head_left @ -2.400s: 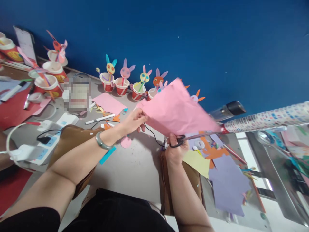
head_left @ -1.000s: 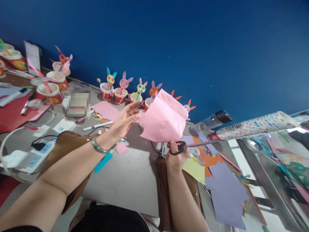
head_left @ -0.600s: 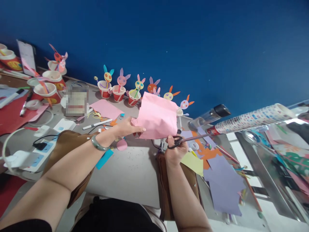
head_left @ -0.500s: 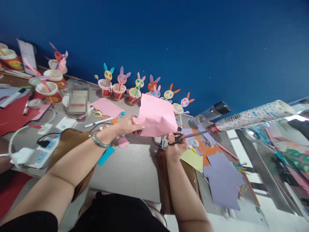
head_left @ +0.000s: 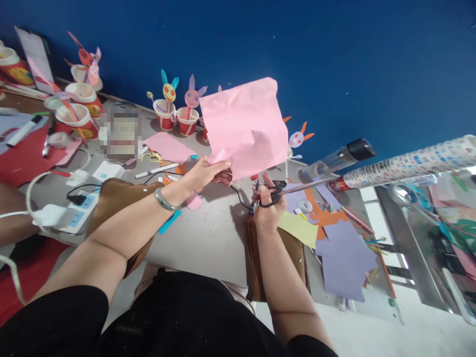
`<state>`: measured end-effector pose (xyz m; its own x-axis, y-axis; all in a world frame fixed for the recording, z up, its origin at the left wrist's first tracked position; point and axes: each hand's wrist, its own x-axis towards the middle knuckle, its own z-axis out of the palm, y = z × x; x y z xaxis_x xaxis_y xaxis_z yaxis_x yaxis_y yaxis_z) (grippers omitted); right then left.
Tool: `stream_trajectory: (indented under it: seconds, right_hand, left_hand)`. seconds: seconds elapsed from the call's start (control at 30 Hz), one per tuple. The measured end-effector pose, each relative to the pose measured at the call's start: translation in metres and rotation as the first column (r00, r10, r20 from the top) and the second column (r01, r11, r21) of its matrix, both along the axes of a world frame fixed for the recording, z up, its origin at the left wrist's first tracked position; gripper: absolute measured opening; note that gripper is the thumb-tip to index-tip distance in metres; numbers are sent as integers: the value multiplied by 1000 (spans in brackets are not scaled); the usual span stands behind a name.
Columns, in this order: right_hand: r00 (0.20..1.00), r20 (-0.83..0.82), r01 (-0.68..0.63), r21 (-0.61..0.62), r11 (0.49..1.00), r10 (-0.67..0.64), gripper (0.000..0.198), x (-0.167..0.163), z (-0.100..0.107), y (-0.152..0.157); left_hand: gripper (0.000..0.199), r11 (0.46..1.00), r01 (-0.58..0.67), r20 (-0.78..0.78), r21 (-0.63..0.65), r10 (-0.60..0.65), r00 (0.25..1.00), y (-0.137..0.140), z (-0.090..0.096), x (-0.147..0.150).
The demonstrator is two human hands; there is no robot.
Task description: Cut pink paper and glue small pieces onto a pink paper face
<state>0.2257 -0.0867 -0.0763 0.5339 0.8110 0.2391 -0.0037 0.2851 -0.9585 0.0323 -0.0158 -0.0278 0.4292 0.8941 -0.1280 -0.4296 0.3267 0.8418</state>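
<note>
My left hand (head_left: 207, 173) pinches the lower left corner of a pink paper sheet (head_left: 243, 126) and holds it upright above the grey table (head_left: 208, 238). My right hand (head_left: 268, 205) grips black-handled scissors (head_left: 288, 189), their blades pointing right, just under the sheet's lower right edge. A green bangle (head_left: 166, 200) circles my left wrist. A small pink paper circle (head_left: 193, 202) lies on the table below my left hand.
Red paper cups with paper rabbit heads (head_left: 165, 113) line the blue wall. A patterned paper roll (head_left: 409, 166), a clear bottle (head_left: 336, 158), purple (head_left: 344, 258), yellow (head_left: 299, 228) and orange scraps lie right. A marker (head_left: 156, 170), power strip (head_left: 80, 210) and cables sit left.
The pink sheet went from tilted and spread right, to folded low near the scissors, and now stands raised upright and unfolded. My right hand kept the scissors throughout.
</note>
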Motion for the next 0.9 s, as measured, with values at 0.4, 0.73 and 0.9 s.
stream_trajectory:
  seconds: [0.4, 0.73, 0.9]
  right_hand:
    - [998, 59, -22, 1, 1000, 22, 52, -9, -5, -7]
    - [985, 148, 84, 46, 995, -90, 44, 6, -14, -2]
    - [980, 172, 93, 34, 995, -98, 33, 5, -7, -2]
  left_hand:
    - [28, 983, 167, -132, 81, -155, 979, -21, -21, 21]
    - [23, 979, 192, -186, 65, -177, 967, 1, -11, 4]
    - [28, 997, 80, -122, 14, -77, 989, -2, -9, 7]
